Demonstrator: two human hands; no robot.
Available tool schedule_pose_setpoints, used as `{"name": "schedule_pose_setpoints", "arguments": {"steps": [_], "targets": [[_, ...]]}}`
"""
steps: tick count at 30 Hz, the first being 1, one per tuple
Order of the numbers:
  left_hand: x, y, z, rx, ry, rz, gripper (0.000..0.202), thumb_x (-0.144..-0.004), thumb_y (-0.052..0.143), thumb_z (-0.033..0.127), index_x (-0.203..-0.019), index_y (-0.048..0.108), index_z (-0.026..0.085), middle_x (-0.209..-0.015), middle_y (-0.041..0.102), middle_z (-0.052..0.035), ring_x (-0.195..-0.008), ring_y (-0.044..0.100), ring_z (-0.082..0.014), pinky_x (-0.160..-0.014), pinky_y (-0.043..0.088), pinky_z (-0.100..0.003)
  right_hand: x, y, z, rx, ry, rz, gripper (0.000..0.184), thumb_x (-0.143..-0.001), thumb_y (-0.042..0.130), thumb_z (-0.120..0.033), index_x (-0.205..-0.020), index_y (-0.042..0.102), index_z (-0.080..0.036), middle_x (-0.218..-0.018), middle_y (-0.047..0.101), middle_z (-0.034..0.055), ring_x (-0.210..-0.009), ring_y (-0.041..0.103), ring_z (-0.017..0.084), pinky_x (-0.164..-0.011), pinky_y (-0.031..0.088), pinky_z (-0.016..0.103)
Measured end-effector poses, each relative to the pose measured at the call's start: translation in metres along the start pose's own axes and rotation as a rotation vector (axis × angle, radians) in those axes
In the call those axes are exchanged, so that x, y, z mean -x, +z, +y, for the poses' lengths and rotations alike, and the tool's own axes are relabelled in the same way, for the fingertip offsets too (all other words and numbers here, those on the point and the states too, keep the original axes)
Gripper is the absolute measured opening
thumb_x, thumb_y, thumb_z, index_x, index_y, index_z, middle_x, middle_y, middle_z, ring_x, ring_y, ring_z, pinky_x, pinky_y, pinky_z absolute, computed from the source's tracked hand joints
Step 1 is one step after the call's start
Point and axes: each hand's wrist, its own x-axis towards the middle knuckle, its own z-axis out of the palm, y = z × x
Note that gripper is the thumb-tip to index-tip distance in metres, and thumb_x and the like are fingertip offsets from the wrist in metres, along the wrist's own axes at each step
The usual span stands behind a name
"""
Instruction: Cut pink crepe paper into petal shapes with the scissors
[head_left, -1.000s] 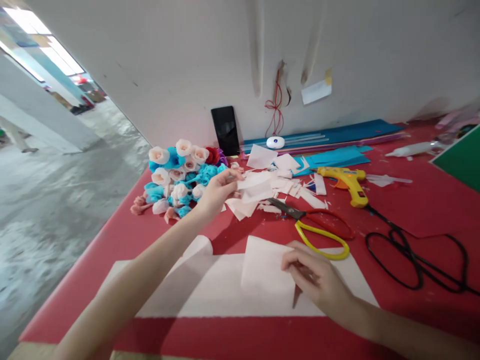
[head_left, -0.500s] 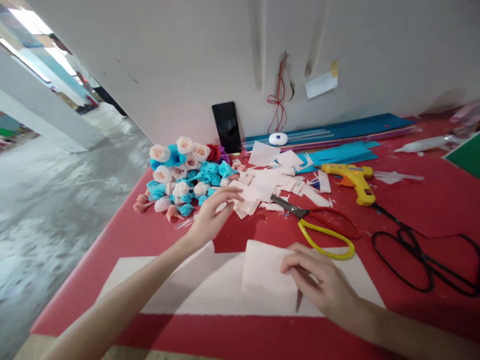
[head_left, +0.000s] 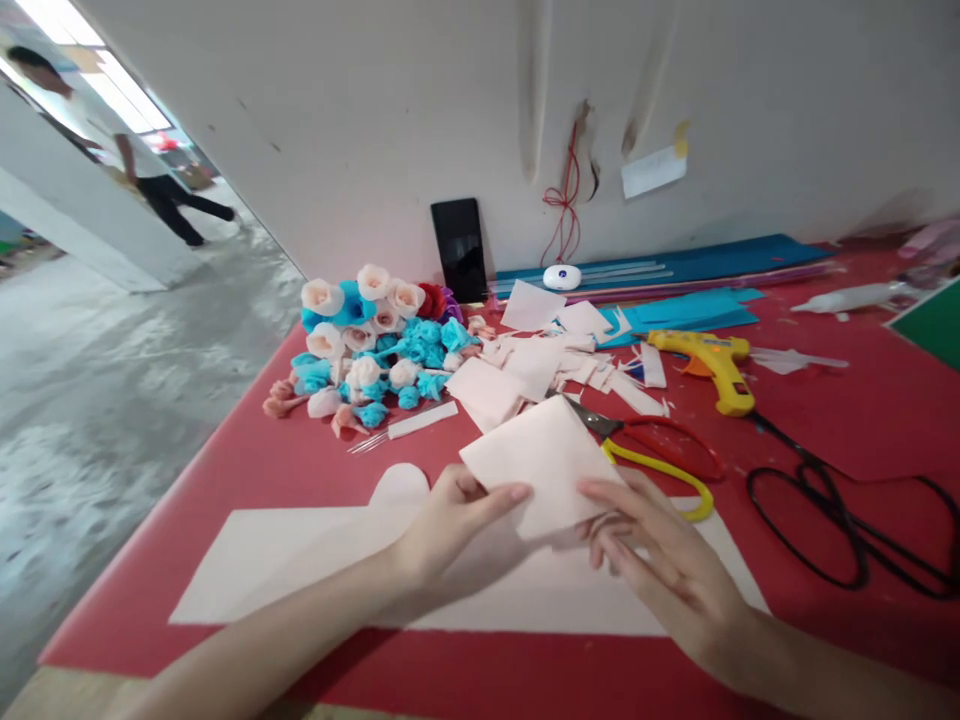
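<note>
Both of my hands hold up a pale pink square of crepe paper [head_left: 541,460] above a long pale pink sheet [head_left: 300,560] lying on the red table [head_left: 262,460]. My left hand [head_left: 457,520] pinches the square's lower left edge with the thumb on top. My right hand [head_left: 660,560] grips its lower right side with curled fingers. Scissors with a yellow and a red handle [head_left: 652,465] lie just beyond the square. A heap of cut pink paper pieces [head_left: 540,365] sits further back.
A pile of pink, white and blue paper flowers [head_left: 375,345] lies at the left rear. A yellow glue gun [head_left: 709,365] with a black cord [head_left: 847,520] is on the right. Blue sheets [head_left: 675,290], a black phone [head_left: 459,250] and a white wall stand behind. A person [head_left: 142,150] walks at far left.
My left hand came back from the heap of cut pieces and joined my right hand on the pink square, which is now lifted off the long sheet.
</note>
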Motion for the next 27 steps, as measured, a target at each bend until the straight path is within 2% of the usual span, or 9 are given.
{"name": "schedule_pose_setpoints", "arguments": {"steps": [2, 5, 9, 12, 14, 18, 21, 24, 27], "targets": [[-0.001, 0.002, 0.000, -0.048, -0.019, 0.032, 0.036, -0.071, 0.069, 0.037, -0.049, 0.057, 0.012, -0.045, 0.049, 0.0035, -0.043, 0.038, -0.0051, -0.043, 0.028, -0.018, -0.005, 0.000, -0.002, -0.060, 0.061, 0.103, 0.033, -0.091, 0.043, -0.028, -0.123, 0.044, -0.036, -0.114, 0.052, 0.0045, -0.076, 0.058, 0.011, -0.078, 0.049, 0.030], [-0.002, 0.004, -0.001, -0.093, -0.053, 0.040, 0.038, -0.068, 0.070, 0.036, -0.045, 0.052, 0.012, -0.042, 0.043, 0.0047, -0.041, 0.032, -0.0040, -0.040, 0.022, -0.018, -0.016, -0.001, -0.004, -0.196, 0.203, 0.186, 0.033, -0.089, 0.047, -0.035, -0.122, 0.043, -0.030, -0.103, 0.055, 0.0046, -0.081, 0.056, 0.013, -0.066, 0.049, 0.024], [-0.001, 0.005, -0.006, -0.125, -0.085, 0.014, 0.042, -0.066, 0.070, 0.036, -0.041, 0.046, 0.013, -0.040, 0.037, 0.0052, -0.040, 0.030, -0.0042, -0.039, 0.019, -0.019, -0.026, -0.002, 0.000, -0.302, 0.385, 0.005, 0.032, -0.086, 0.049, -0.044, -0.110, 0.049, -0.023, -0.082, 0.056, 0.0007, -0.060, 0.049, 0.009, -0.048, 0.040, 0.019], [-0.002, 0.003, -0.011, -0.116, -0.085, -0.004, 0.034, -0.066, 0.070, 0.038, -0.049, 0.056, 0.012, -0.046, 0.047, 0.0026, -0.044, 0.038, -0.0066, -0.043, 0.028, -0.019, -0.027, -0.001, 0.003, -0.305, 0.457, -0.034, 0.028, -0.086, 0.048, -0.048, -0.087, 0.052, -0.020, -0.062, 0.044, -0.0047, -0.048, 0.037, 0.007, -0.041, 0.031, 0.019], [-0.002, 0.001, -0.015, -0.101, -0.079, -0.018, 0.032, -0.066, 0.070, 0.042, -0.057, 0.064, 0.012, -0.052, 0.054, 0.0007, -0.048, 0.044, -0.0090, -0.047, 0.034, -0.021, -0.027, -0.002, 0.003, -0.286, 0.475, -0.024, 0.031, -0.085, 0.048, -0.050, -0.078, 0.050, -0.020, -0.056, 0.036, -0.0063, -0.046, 0.034, 0.006, -0.040, 0.030, 0.019], [-0.001, -0.004, -0.018, -0.076, -0.048, -0.034, 0.041, -0.070, 0.066, 0.050, -0.054, 0.063, 0.012, -0.051, 0.055, 0.0005, -0.048, 0.046, -0.0085, -0.048, 0.036, -0.020, -0.028, -0.002, 0.001, -0.293, 0.454, 0.013, 0.031, -0.085, 0.049, -0.050, -0.078, 0.049, -0.019, -0.055, 0.039, -0.0068, -0.044, 0.037, 0.006, -0.040, 0.032, 0.018], [0.002, -0.004, -0.018, -0.055, -0.042, -0.134, 0.035, -0.070, 0.068, 0.047, -0.067, 0.068, 0.013, -0.064, 0.065, -0.0028, -0.059, 0.057, -0.0140, -0.057, 0.046, -0.023, -0.028, -0.001, -0.001, -0.273, 0.437, 0.016, 0.030, -0.085, 0.048, -0.048, -0.077, 0.049, -0.019, -0.053, 0.041, -0.0066, -0.042, 0.040, 0.006, -0.038, 0.032, 0.019], [0.005, -0.002, -0.021, -0.022, -0.074, -0.232, 0.031, -0.079, 0.061, 0.042, -0.081, 0.070, 0.012, -0.074, 0.069, -0.0070, -0.071, 0.064, -0.0209, -0.066, 0.051, -0.029, -0.028, -0.001, -0.001, -0.267, 0.428, 0.013, 0.029, -0.085, 0.049, -0.047, -0.077, 0.050, -0.019, -0.053, 0.044, -0.0064, -0.041, 0.042, 0.006, -0.037, 0.032, 0.019], [0.006, 0.000, -0.025, 0.009, -0.099, -0.222, 0.033, -0.082, 0.059, 0.042, -0.084, 0.069, 0.011, -0.072, 0.068, -0.0090, -0.071, 0.066, -0.0235, -0.065, 0.052, -0.032, -0.028, 0.000, 0.000, -0.277, 0.431, 0.026, 0.028, -0.084, 0.050, -0.047, -0.076, 0.050, -0.019, -0.055, 0.044, -0.0063, -0.040, 0.041, 0.005, -0.037, 0.031, 0.019]]}}
